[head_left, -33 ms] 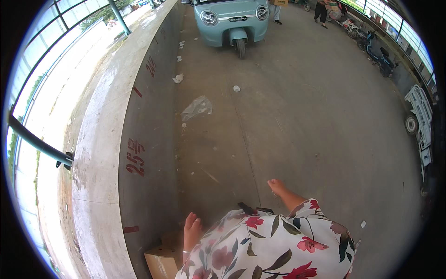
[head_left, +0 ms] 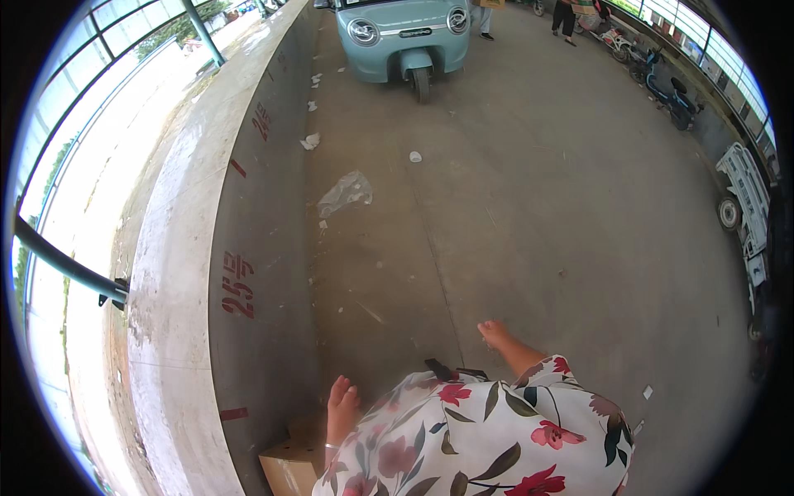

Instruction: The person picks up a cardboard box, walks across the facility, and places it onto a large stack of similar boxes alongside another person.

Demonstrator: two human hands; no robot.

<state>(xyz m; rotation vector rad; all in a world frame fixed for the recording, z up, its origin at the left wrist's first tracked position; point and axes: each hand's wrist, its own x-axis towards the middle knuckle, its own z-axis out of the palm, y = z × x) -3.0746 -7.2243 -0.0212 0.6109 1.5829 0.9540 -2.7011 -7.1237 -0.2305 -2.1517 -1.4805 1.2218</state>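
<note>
My left hand (head_left: 341, 405) is raised at the lower left, beside the grey wall and above a brown cardboard box (head_left: 291, 469). Its fingers are slightly apart, and nothing shows in them. A pale band circles that wrist. Out in front of my body, my right hand (head_left: 494, 333) hangs over the bare concrete floor (head_left: 529, 248). Those fingers look curled in, with no object visible in them. My white top with red flowers and dark leaves (head_left: 496, 430) fills the bottom of the view. A black strap-like thing (head_left: 442, 369) lies at its front edge.
A grey wall (head_left: 265, 331) with red painted marks runs along the left. Ahead stands a light blue three-wheeled vehicle (head_left: 403, 41). A clear plastic bag (head_left: 346, 193) and paper scraps (head_left: 310, 141) litter the floor. Scooters (head_left: 674, 103), a white cart (head_left: 744, 194) and people's legs (head_left: 564, 21) appear at right.
The view has shifted slightly, so the vehicle, wall and litter sit a little farther left. Both hands keep nearly the same pose.
</note>
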